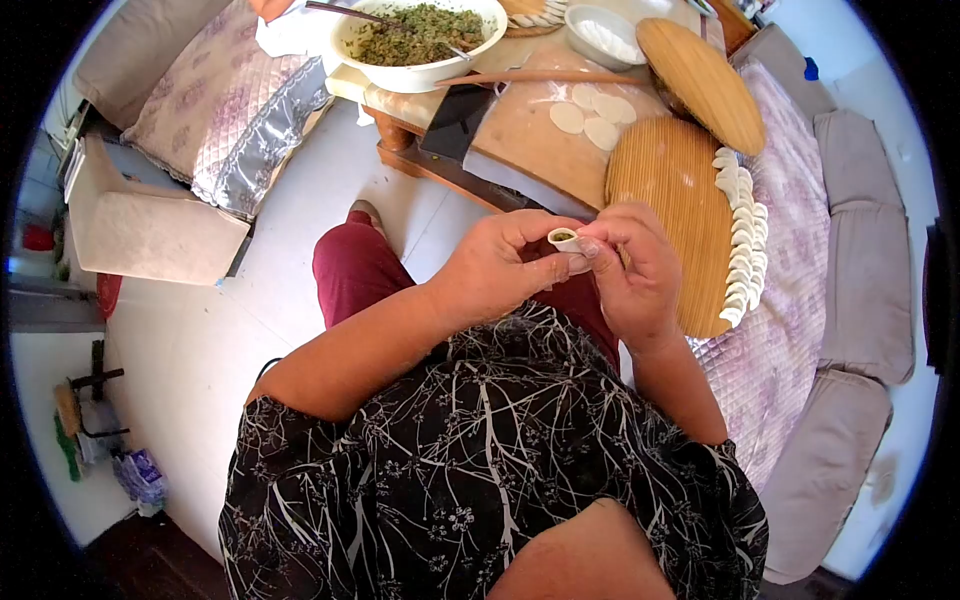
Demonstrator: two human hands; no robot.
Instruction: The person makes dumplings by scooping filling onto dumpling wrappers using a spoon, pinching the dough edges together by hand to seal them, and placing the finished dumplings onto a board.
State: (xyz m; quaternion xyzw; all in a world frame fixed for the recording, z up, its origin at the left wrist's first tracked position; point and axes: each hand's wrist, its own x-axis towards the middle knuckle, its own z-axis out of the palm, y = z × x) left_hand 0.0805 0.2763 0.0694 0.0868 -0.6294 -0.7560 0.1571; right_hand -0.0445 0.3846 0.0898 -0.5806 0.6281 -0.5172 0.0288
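Between my two hands a partly folded dumpling [565, 239] is held, with green filling showing in its open end. My left hand [505, 262] pinches it from the left with thumb and forefinger. On the other side my right hand [637, 268] has its fingers closed on the wrapper's edge. Just beyond, several flat round wrappers [601, 134] lie on the floured wooden board [535, 135]. A round wooden tray [660, 185] carries a curved row of white dumplings [742, 240] along its right edge.
A white bowl of green filling [418, 35] with a spoon stands at the table's back left. A rolling pin [545, 76] lies across the board. Behind are a bowl of flour [603, 36] and another round board [700, 84]. Sofa seats flank both sides. Part of a person shows at the top left.
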